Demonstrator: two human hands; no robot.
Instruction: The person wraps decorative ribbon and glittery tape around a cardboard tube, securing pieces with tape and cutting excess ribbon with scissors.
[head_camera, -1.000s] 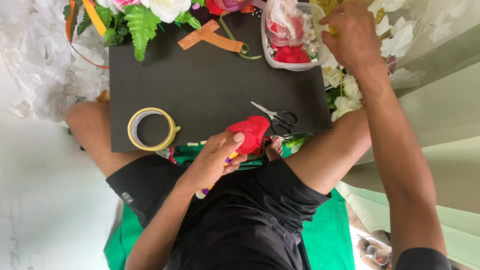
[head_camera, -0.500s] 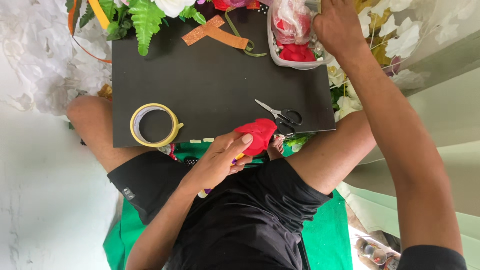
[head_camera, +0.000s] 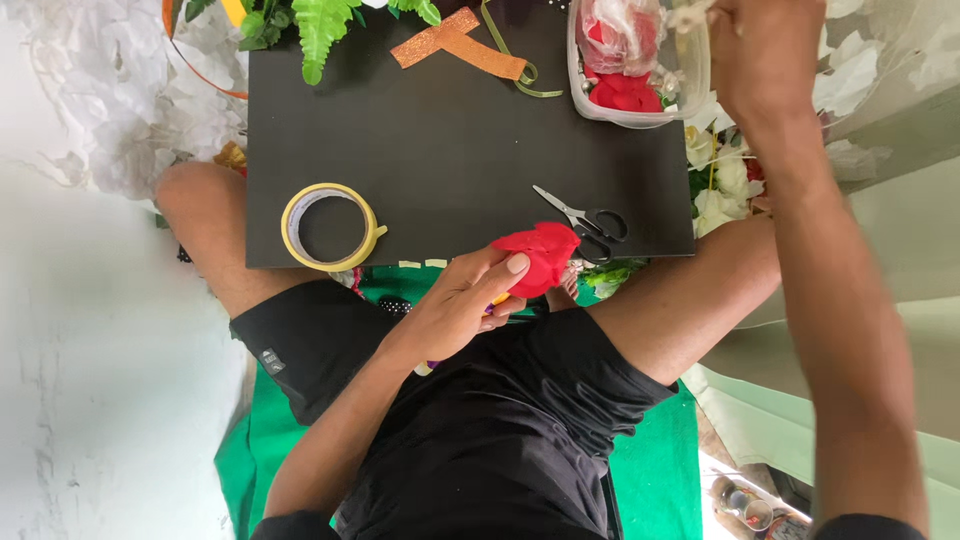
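Red paper flower (head_camera: 540, 258) pinched, left hand (head_camera: 462, 305); right hand (head_camera: 765, 55) grip unclear; plastic tub (head_camera: 640, 113) w/ red petals.

You sit on a green mat (head_camera: 655, 480) spread over a pale floor (head_camera: 90, 400) in soft daylight. White crumpled paper (head_camera: 120, 110) lies to one side, and a pale green sheet (head_camera: 880, 250) covers the other.
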